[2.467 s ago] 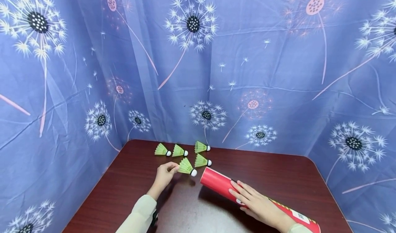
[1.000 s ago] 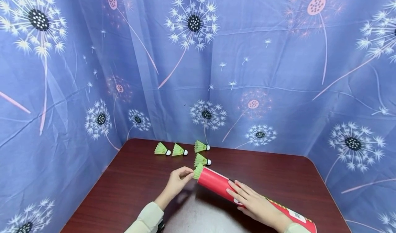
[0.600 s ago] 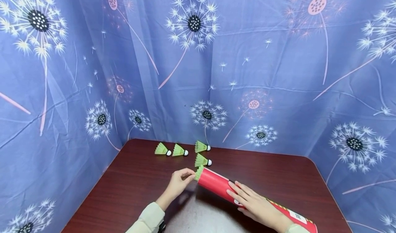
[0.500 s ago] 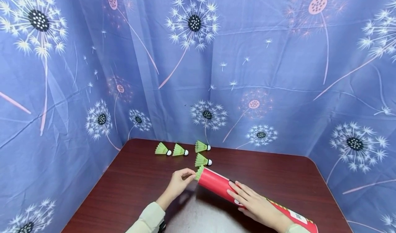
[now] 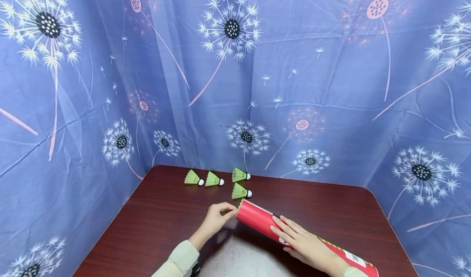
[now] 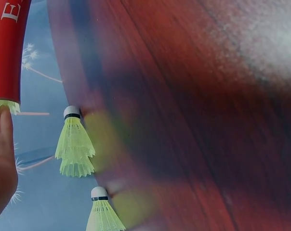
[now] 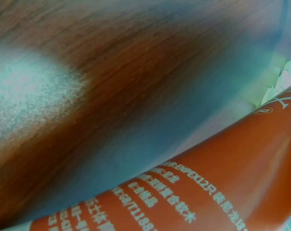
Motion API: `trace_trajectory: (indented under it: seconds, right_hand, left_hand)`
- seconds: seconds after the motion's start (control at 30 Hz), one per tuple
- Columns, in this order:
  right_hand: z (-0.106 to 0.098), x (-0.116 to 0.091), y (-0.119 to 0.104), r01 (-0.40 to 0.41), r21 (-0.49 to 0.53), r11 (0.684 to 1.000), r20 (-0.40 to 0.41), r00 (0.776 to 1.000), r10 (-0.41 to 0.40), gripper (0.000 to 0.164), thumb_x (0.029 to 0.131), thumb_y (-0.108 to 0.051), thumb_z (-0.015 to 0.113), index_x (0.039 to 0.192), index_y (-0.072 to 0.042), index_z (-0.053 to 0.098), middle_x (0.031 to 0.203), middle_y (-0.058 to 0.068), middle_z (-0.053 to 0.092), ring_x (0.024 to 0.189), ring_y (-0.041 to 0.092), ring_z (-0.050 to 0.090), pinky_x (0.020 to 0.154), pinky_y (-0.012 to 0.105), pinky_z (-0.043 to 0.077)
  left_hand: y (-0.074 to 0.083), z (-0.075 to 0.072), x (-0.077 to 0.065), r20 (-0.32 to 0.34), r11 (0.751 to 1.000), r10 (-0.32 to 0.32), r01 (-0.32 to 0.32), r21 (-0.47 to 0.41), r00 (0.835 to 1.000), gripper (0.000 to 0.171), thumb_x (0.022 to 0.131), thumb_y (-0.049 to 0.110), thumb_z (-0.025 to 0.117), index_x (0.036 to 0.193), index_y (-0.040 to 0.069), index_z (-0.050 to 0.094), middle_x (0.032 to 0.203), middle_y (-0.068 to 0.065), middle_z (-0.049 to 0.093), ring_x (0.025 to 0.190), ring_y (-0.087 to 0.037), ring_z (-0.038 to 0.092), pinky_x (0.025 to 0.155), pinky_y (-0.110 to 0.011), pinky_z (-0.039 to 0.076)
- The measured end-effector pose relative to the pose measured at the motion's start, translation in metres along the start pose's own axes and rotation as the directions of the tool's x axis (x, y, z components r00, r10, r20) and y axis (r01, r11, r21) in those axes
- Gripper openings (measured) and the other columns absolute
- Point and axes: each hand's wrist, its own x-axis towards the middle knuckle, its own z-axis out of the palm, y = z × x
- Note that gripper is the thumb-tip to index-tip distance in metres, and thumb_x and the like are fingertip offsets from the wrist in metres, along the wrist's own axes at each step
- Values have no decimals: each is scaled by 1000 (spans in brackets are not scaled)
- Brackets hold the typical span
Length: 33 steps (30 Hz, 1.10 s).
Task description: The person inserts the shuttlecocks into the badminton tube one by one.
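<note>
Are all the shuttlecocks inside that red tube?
No, four shuttlecocks lie outside the red tube, on the table.

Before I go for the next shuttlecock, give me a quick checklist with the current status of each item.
1. Right hand on red tube: ok, resting across it.
2. Inserted shuttlecock fully inside: not ok, its skirt edge shows at the tube's end.
3. Left hand free: not ok, its fingers are at that edge.
4. Nearest loose shuttlecock unobstructed: ok, lying on the table.
5. Room inside the tube for more: cannot tell, the interior is hidden.
</note>
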Motion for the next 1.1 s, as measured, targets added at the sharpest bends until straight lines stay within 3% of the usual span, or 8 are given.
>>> trace_trajectory:
  seconds: [0.13,0.23,0.4,0.53,0.77,0.93,1.1]
  right_hand:
    - [0,0,-1,1,-2,1000,-1,1000,-1,56,95,-34,59,144,-11,44,150,12,39,131,33,42,112,16,14]
    - [0,0,-1,0,0,1000,0,1000,0,57,94,-33,61,144,-11,44,150,12,39,131,33,42,112,16,14]
    - [1,-1,0,1,1,1000,4,1000,-1,61,91,-31,67,144,-10,44,150,12,38,131,34,42,112,16,14]
    - [2,-1,1,4,-4,1000,5,1000,-4,61,91,-32,66,144,-11,44,151,11,38,131,34,42,112,16,14]
    - [3,-2,1,7,14,1000,4,1000,-7,59,93,-32,63,144,-10,44,150,12,38,130,35,42,112,17,17]
    - [1,-2,1,4,23,1000,3,1000,-4,61,91,-29,67,144,-10,44,150,13,39,129,36,43,113,17,15]
    - [-1,-3,3,-6,17,1000,3,1000,6,63,89,-28,70,144,-10,44,150,13,38,131,35,42,112,16,15]
  left_hand:
    - [3,1,2,10,996,-83,83,26,996,4,84,6,72,88,5,74,81,-7,70,71,-4,60,61,-24,53]
    - [10,1,4,16,993,-110,109,44,994,5,83,-1,72,86,3,74,81,-11,70,70,-11,60,60,-27,53]
    - [34,-1,8,42,992,-118,115,60,992,6,81,-7,70,86,-3,73,82,-16,69,71,-22,62,61,-31,54]
    - [47,-4,9,70,992,-99,93,82,993,5,82,-5,70,85,-4,73,82,-16,70,74,-19,63,63,-31,53]
    - [19,-3,7,75,995,-61,54,87,995,4,82,0,73,85,1,75,82,-9,71,77,-11,63,66,-28,54]
    - [39,-7,8,82,996,-44,37,81,996,6,82,-3,71,87,-3,74,82,-13,70,77,-18,64,65,-31,54]
    - [38,-11,9,57,996,-60,55,72,997,8,83,-5,69,90,-8,71,83,-19,70,76,-33,65,66,-30,54]
